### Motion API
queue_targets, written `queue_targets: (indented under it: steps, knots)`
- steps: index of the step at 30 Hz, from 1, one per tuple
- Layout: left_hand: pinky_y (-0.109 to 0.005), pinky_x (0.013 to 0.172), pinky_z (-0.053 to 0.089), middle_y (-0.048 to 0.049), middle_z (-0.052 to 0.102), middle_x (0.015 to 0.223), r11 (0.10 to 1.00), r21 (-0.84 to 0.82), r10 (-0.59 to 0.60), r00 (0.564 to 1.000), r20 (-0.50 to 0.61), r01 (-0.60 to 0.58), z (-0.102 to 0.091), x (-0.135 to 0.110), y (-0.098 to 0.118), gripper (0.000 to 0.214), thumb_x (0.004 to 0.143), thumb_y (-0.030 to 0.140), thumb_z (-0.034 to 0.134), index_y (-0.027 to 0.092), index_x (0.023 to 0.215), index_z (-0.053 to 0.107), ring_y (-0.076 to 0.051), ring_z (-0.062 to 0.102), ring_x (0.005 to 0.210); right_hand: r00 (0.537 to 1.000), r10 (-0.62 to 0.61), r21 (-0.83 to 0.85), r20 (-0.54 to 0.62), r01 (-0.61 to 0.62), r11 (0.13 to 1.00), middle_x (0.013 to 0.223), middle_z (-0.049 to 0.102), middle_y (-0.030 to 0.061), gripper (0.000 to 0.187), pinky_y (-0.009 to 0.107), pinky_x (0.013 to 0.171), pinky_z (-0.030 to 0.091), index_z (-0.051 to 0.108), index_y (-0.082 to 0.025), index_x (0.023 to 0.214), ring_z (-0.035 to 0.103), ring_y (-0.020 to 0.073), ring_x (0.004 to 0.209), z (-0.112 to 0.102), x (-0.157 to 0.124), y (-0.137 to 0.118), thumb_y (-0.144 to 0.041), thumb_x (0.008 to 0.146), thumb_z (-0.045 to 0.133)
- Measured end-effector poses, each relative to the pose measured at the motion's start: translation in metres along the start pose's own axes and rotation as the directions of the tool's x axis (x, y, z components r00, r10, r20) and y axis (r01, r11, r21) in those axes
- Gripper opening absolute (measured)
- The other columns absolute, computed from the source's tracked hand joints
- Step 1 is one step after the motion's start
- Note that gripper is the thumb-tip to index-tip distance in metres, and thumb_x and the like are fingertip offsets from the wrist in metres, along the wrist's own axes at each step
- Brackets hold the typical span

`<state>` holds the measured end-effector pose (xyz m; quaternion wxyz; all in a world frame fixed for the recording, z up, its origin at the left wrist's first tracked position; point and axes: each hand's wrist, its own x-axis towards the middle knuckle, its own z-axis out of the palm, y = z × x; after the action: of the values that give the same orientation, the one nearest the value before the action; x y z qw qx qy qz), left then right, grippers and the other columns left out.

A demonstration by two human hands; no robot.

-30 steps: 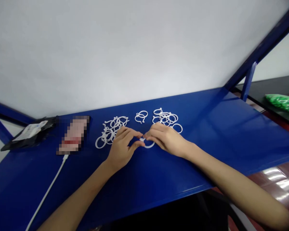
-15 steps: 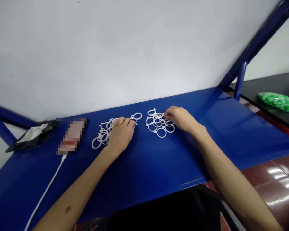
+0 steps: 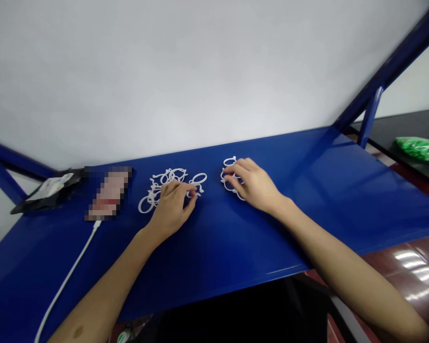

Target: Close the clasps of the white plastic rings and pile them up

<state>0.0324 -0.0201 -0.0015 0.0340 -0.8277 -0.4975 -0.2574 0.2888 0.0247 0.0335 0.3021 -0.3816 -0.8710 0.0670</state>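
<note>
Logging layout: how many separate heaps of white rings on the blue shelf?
2. The left heap lies under the left hand; the right heap lies under the right hand, partly hidden.

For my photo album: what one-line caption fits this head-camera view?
Left hand and right hand rest on two heaps of white plastic rings on a blue table.

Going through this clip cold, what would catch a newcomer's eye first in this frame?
Two heaps of white plastic rings on the deep blue table, near its far edge. The left hand rests on the left heap, its fingers pinching a ring; the right hand covers the right heap. At far right, a bright green bag lies on a black table.
</note>
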Motion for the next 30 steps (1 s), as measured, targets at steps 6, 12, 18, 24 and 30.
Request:
queue_targets:
  steps: [6, 12, 18, 24, 30]
  knots:
    - [-0.035, 0.084, 0.051, -0.0024, 0.065, 0.094, 0.972, -0.231, -0.065, 0.993, -0.101, 0.040, -0.011, -0.002, 0.020, 0.014, 0.091, 0.018, 0.053, 0.021, 0.105, 0.054, -0.018, 0.063, 0.090, 0.979, -0.138, 0.266, 0.149, 0.095, 0.959, 0.120, 0.059, 0.0116, 0.034, 0.038, 0.089, 0.055, 0.054, -0.017, 0.131, 0.061, 0.0215, 0.105, 0.025, -0.011, -0.032, -0.031, 0.100, 0.051]
    - [-0.030, 0.082, 0.056, -0.0010, 0.065, 0.092, 0.744, -0.638, -0.213, 0.976, 0.051, 0.196, -0.014, -0.003, 0.031, 0.024, 0.095, 0.021, 0.051, 0.022, 0.118, 0.058, -0.014, 0.066, 0.085, 0.995, -0.065, 0.370, 0.081, 0.031, 0.928, 0.116, 0.061, 0.0105, 0.021, 0.035, 0.084, 0.054, 0.059, -0.018, 0.117, 0.063, 0.0172, 0.092, 0.030, -0.012, -0.033, -0.026, 0.099, 0.053]
    - [-0.026, 0.081, 0.056, -0.0007, 0.070, 0.098, 0.511, -0.809, -0.214, 0.954, 0.209, 0.292, -0.017, 0.000, 0.035, 0.017, 0.094, 0.032, 0.060, 0.024, 0.107, 0.066, -0.013, 0.068, 0.089, 0.989, -0.019, 0.535, 0.146, -0.063, 0.843, 0.091, 0.072, 0.0009, 0.017, 0.025, 0.074, 0.052, 0.067, -0.020, 0.103, 0.066, 0.0116, 0.079, 0.031, -0.011, -0.034, -0.023, 0.101, 0.050]
    - [-0.022, 0.067, 0.050, 0.0028, 0.067, 0.080, 0.624, -0.690, -0.343, 0.922, 0.179, 0.366, -0.016, -0.001, 0.033, 0.020, 0.091, 0.042, 0.065, 0.022, 0.089, 0.066, -0.010, 0.063, 0.073, 0.996, -0.004, 0.524, 0.090, -0.044, 0.851, 0.101, 0.070, 0.0063, 0.029, 0.031, 0.084, 0.051, 0.069, -0.018, 0.106, 0.065, 0.0163, 0.093, 0.026, -0.012, -0.038, -0.030, 0.104, 0.042]
    - [-0.023, 0.061, 0.045, 0.0024, 0.064, 0.074, 0.698, -0.614, -0.398, 0.913, 0.096, 0.369, -0.014, 0.000, 0.031, 0.027, 0.090, 0.047, 0.064, 0.021, 0.081, 0.063, -0.011, 0.059, 0.067, 0.995, 0.059, 0.566, 0.080, -0.094, 0.819, 0.087, 0.071, 0.0027, 0.027, 0.025, 0.068, 0.052, 0.062, -0.018, 0.118, 0.067, 0.0131, 0.076, 0.025, -0.014, -0.040, -0.035, 0.101, 0.050]
